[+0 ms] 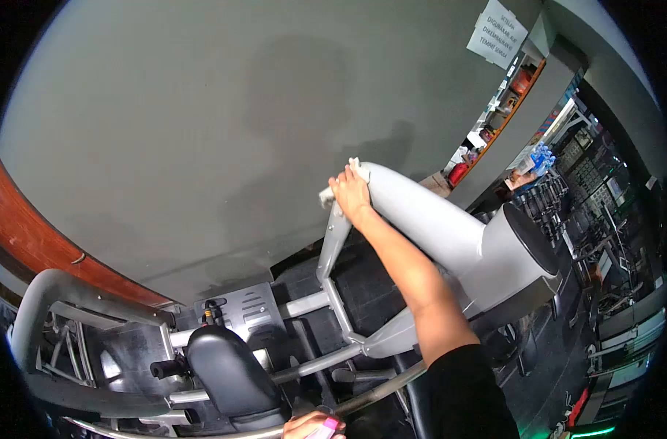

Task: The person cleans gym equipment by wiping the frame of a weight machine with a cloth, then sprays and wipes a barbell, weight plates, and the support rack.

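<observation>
Your right hand [350, 194] is at the far, tapered tip of the tube [429, 219], fingers curled down over a white cloth [359, 168] and pressing it against the metal. The cloth is soft and crumpled, with only a small bunch showing above your fingertips. The tube is a fat, smooth cylinder painted matte light grey. It widens toward you and ends in a broader drum with a flat black cap [530, 238]. Your bare forearm lies along it, and a black sleeve [465, 395] starts at the upper arm.

Your left hand [308, 426] sits at the bottom edge, closed around a small pink item [330, 424]. The edge cuts off most of it, so you cannot tell its shape.

Under the tube stands the frame [333, 249], made of flat grey steel bars and round tubes joined at angles. A black pad [227, 369] lies lower left, rounded, glossy and vinyl-looking. Behind everything is a plain grey wall [187, 132], smooth and matte, with a strip of reddish wood trim [26, 234] along its base.

A white paper sign [497, 33] is stuck high on the wall. It carries a few lines of dark capitals, too small to read. Blue bottles [542, 157] cluster on the right, well apart from your hands.
</observation>
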`<state>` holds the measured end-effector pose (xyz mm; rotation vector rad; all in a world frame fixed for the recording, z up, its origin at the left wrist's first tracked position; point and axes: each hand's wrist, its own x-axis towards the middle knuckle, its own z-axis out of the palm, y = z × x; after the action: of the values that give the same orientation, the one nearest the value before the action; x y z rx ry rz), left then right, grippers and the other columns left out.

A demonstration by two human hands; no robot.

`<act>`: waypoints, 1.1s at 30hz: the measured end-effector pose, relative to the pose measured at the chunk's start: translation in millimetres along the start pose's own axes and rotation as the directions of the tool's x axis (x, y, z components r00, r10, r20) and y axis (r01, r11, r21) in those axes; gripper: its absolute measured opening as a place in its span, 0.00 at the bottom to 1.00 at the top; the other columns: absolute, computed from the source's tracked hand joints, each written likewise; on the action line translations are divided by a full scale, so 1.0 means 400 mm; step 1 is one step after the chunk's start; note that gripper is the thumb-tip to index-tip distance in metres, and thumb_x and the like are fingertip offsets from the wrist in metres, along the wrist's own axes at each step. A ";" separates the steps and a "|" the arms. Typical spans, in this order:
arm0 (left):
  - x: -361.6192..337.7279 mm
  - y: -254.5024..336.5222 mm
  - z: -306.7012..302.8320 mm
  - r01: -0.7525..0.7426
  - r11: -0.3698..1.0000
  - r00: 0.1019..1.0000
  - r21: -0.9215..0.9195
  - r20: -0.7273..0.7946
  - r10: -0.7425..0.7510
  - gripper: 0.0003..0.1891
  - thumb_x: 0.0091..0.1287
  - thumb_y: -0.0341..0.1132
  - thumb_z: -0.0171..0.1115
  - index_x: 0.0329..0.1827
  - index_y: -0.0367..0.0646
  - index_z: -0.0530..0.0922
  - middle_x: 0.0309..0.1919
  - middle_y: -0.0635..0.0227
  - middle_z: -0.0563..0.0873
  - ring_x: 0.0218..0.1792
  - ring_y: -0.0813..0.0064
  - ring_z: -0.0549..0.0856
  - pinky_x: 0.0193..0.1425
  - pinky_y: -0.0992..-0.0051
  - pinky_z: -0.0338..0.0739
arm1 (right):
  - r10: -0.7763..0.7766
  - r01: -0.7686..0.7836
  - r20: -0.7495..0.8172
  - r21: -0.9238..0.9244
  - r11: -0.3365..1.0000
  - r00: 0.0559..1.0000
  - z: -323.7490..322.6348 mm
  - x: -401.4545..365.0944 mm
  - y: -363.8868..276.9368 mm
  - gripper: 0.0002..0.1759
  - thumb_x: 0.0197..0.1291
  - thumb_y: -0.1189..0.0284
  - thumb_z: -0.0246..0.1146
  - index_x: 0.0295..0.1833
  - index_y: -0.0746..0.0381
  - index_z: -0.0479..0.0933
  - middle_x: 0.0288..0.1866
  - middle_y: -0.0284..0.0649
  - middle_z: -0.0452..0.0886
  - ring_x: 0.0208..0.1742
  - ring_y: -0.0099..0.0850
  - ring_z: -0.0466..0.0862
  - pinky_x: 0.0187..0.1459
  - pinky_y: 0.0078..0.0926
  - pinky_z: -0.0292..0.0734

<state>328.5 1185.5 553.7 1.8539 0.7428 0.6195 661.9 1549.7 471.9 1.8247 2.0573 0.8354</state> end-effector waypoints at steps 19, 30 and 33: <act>0.034 -0.004 0.000 -0.014 1.000 0.975 -0.011 -0.222 0.012 0.10 0.50 0.29 0.69 0.33 0.39 0.78 0.30 0.59 0.82 0.31 0.57 0.82 0.33 0.67 0.78 | 0.065 -0.064 0.016 -0.023 0.998 0.998 0.196 0.000 -0.125 0.15 0.64 0.63 0.52 0.50 0.54 0.80 0.59 0.39 0.76 0.71 0.37 0.63 0.65 0.39 0.62; 0.035 0.032 0.035 -0.148 0.985 0.964 -0.084 -0.233 0.125 0.11 0.52 0.25 0.68 0.38 0.37 0.78 0.32 0.59 0.84 0.33 0.58 0.84 0.36 0.67 0.80 | 0.246 -0.335 0.688 0.594 -0.731 0.683 0.374 -0.194 -0.265 0.18 0.68 0.67 0.51 0.60 0.56 0.73 0.55 0.42 0.81 0.57 0.40 0.80 0.57 0.43 0.74; 0.041 0.053 0.036 -0.219 0.974 0.954 -0.057 -0.220 0.202 0.11 0.53 0.26 0.68 0.39 0.36 0.78 0.32 0.58 0.83 0.33 0.58 0.83 0.37 0.67 0.79 | -0.010 0.204 0.830 -0.149 -0.968 0.557 0.236 -0.208 -0.211 0.19 0.71 0.65 0.47 0.63 0.57 0.70 0.57 0.42 0.79 0.59 0.37 0.78 0.57 0.40 0.77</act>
<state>354.1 1182.1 569.6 1.8230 0.6507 0.9852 659.4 1488.2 333.6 -0.7904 0.2544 1.2210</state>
